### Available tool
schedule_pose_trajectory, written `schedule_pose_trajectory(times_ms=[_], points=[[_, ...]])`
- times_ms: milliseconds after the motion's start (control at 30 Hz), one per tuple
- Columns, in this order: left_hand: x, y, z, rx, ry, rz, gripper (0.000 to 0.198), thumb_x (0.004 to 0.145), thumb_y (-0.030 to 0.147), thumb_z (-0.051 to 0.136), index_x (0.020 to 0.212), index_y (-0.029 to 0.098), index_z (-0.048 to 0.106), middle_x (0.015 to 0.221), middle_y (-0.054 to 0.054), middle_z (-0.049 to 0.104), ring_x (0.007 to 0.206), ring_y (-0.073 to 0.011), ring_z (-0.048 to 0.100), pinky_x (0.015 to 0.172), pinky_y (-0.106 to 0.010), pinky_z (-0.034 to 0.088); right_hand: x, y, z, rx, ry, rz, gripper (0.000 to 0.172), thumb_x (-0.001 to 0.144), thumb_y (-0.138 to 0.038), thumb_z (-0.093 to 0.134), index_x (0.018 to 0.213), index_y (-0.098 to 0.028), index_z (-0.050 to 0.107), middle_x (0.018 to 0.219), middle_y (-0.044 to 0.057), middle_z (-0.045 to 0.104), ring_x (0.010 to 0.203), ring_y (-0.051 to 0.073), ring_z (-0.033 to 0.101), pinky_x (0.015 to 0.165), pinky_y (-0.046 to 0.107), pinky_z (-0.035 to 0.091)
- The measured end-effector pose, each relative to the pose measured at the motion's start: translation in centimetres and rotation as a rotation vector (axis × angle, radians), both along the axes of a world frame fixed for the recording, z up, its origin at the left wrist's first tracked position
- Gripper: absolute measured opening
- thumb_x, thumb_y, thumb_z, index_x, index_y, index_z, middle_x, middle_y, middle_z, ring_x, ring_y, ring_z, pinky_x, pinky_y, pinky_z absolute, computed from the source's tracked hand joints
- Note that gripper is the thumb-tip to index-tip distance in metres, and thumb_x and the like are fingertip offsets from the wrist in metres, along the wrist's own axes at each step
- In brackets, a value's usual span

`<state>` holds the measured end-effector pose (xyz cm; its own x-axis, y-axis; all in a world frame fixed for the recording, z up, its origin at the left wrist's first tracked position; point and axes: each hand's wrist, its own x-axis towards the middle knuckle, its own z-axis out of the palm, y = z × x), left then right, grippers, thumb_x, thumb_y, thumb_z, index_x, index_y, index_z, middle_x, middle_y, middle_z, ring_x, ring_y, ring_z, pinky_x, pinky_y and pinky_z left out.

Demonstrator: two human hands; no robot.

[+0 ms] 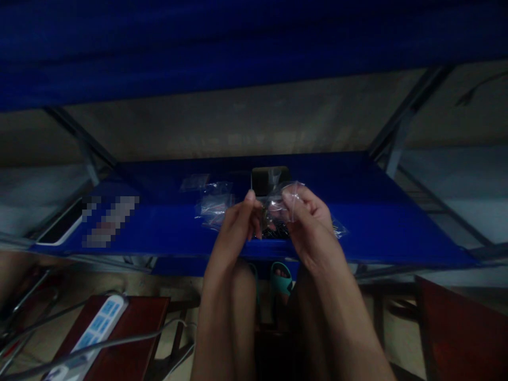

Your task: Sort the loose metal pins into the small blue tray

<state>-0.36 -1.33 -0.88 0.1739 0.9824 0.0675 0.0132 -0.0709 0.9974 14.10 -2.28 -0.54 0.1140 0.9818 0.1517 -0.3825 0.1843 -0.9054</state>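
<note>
Head view — left hand [237, 225] and right hand [311, 222] both pinch one plastic bag [280, 205] — clear, crinkled, glossy.

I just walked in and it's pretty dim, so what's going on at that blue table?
A person holds a small clear plastic bag in both bare hands above the blue table. The right hand pinches its upper edge, and the left hand pinches the opposite side. More clear bags lie on the table just left of the hands. The bag's contents are too dark to make out.
</note>
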Motion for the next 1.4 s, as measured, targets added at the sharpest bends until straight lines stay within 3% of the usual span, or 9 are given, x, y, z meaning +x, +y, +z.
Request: schedule_pose_trajectory(times_ms=[167,367,567,700,867,1000,1100,1233,1400], points=[[-0.8,0.1,0.0,0.012,-0.106,0.133,0.036,0.096,0.053,0.066,0.079,0.022,0.060,0.054,0.004,0.055,0.045,-0.0094,0.047,0.043,-0.022,0.030,0.3,0.4,-1.0,-0.002,-0.127,-0.044,0.030,0.082,-0.046,0.080,0.094,-0.024,0.064,0.078,-0.001,0.073,0.072,0.016,0.071,0.072,0.031,0.059],[-1.5,1.0,-0.8,0.063,-0.089,0.292,0.038,0.091,0.052,0.072,0.072,0.021,0.059,0.054,0.005,0.054,0.045,-0.0085,0.044,0.043,-0.022,0.032,0.1,1.0,-2.7,0.020,-0.290,-0.124,0.028,0.083,-0.044,0.078,0.093,-0.021,0.064,0.061,-0.003,0.067,0.056,0.014,0.061,0.057,0.027,0.047],[-1.5,1.2,-1.2,0.160,-0.056,0.405,0.035,0.091,0.047,0.074,0.071,0.021,0.060,0.055,0.005,0.053,0.047,-0.0090,0.044,0.044,-0.023,0.032,0.6,0.8,-3.0,0.020,-0.549,-0.167,0.025,0.092,-0.044,0.071,0.091,-0.019,0.071,0.066,0.000,0.069,0.059,0.014,0.060,0.060,0.027,0.042],[-1.7,1.4,-1.5,0.192,0.018,0.419,0.030,0.092,0.043,0.072,0.074,0.021,0.063,0.055,0.004,0.056,0.047,-0.0096,0.048,0.045,-0.023,0.035,1.6,0.8,-2.9,0.059,-0.764,-0.216,0.030,0.096,-0.043,0.064,0.081,-0.020,0.076,0.075,0.003,0.074,0.065,0.015,0.063,0.062,0.028,0.041],[-1.9,1.6,-1.9,0.192,0.069,0.388,0.023,0.091,0.042,0.072,0.085,0.020,0.067,0.061,0.003,0.062,0.050,-0.0107,0.053,0.048,-0.023,0.040,1.9,0.8,-2.9,0.059,-0.867,-0.253,0.026,0.094,-0.040,0.065,0.083,-0.020,0.079,0.076,0.004,0.075,0.064,0.016,0.065,0.060,0.027,0.041],[-2.1,1.7,-2.2,0.211,0.139,0.409,0.019,0.091,0.039,0.070,0.087,0.020,0.068,0.063,0.003,0.062,0.050,-0.0110,0.054,0.047,-0.023,0.039,1.7,0.8,-2.8,0.029,-0.953,-0.266,0.017,0.092,-0.031,0.066,0.096,-0.020,0.078,0.077,0.002,0.076,0.067,0.016,0.066,0.063,0.027,0.042],[-2.1,1.7,-2.3,0.247,0.281,0.461,0.017,0.091,0.037,0.070,0.087,0.021,0.070,0.068,0.001,0.066,0.052,-0.0120,0.055,0.050,-0.025,0.041,1.6,0.6,-2.7,0.031,-1.029,-0.276,0.022,0.092,-0.027,0.067,0.110,-0.022,0.077,0.079,0.001,0.076,0.070,0.016,0.067,0.065,0.027,0.042],[-2.0,1.8,-2.4,0.273,0.388,0.461,0.016,0.091,0.037,0.070,0.087,0.022,0.073,0.071,0.000,0.071,0.055,-0.0135,0.058,0.053,-0.026,0.043,1.7,0.4,-2.6,0.009,-1.130,-0.240,0.015,0.093,-0.025,0.067,0.101,-0.026,0.079,0.082,0.000,0.077,0.073,0.017,0.069,0.067,0.028,0.041],[-1.7,1.6,-2.0,0.331,0.383,0.439,0.017,0.092,0.038,0.071,0.087,0.022,0.075,0.081,-0.003,0.074,0.061,-0.0142,0.060,0.057,-0.026,0.045,1.7,0.4,-2.6,-0.007,-1.219,-0.238,0.013,0.093,-0.021,0.067,0.101,-0.024,0.077,0.084,0.000,0.077,0.075,0.019,0.070,0.067,0.029,0.039]])
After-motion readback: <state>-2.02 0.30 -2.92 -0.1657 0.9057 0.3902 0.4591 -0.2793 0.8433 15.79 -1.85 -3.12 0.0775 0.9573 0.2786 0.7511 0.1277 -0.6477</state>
